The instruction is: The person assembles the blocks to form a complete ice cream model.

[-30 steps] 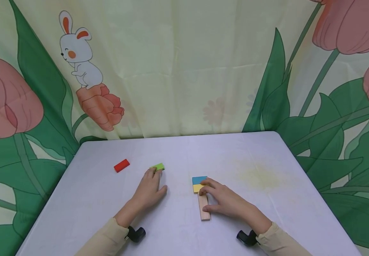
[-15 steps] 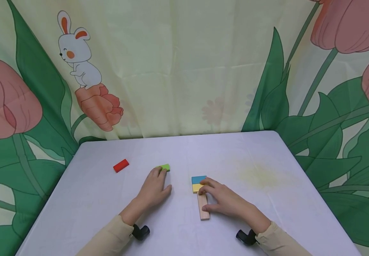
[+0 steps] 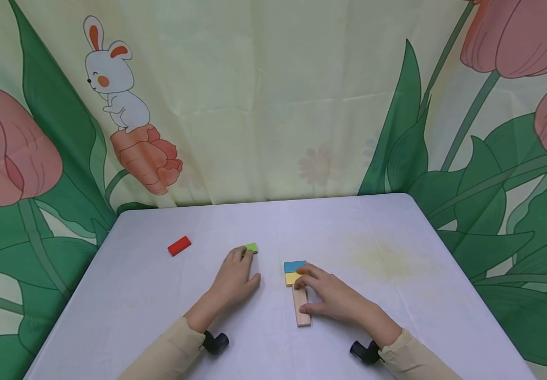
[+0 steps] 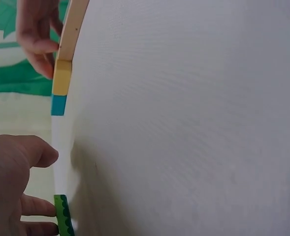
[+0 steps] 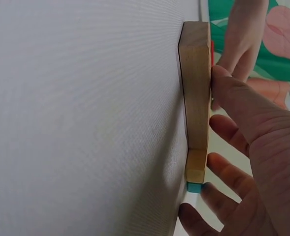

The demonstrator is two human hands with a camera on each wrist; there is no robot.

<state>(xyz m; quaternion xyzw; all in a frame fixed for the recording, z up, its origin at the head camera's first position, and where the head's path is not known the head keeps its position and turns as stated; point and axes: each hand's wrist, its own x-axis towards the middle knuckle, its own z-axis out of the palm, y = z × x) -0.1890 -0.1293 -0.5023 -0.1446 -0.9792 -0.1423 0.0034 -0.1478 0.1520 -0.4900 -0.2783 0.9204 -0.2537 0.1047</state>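
Observation:
My left hand point(image 3: 236, 277) rests its fingertips on a small green block point(image 3: 251, 248); its thumb stays apart from the block. In the left wrist view the green block point(image 4: 63, 216) shows a scalloped dark pattern on its side. My right hand point(image 3: 335, 296) lies over a joined row, thumb and fingers touching the tops. The row holds a plain wooden block point(image 3: 300, 307) nearest me, then a yellow block point(image 3: 290, 278), then a blue block point(image 3: 294, 266). In the right wrist view the thumb presses the long wooden block point(image 5: 196, 93), with the other fingers spread along the row.
A red block point(image 3: 179, 246) lies alone at the left of the white-covered table point(image 3: 377, 227). Behind the table hangs a curtain point(image 3: 254, 105) printed with tulips and a rabbit. A small black camera point(image 3: 216, 343) sits on the left wrist, another camera point(image 3: 364, 352) on the right.
My left hand has slid the green block to the right across the table, toward the blue and yellow blocks. The right hand and the row beneath it have stayed in place.

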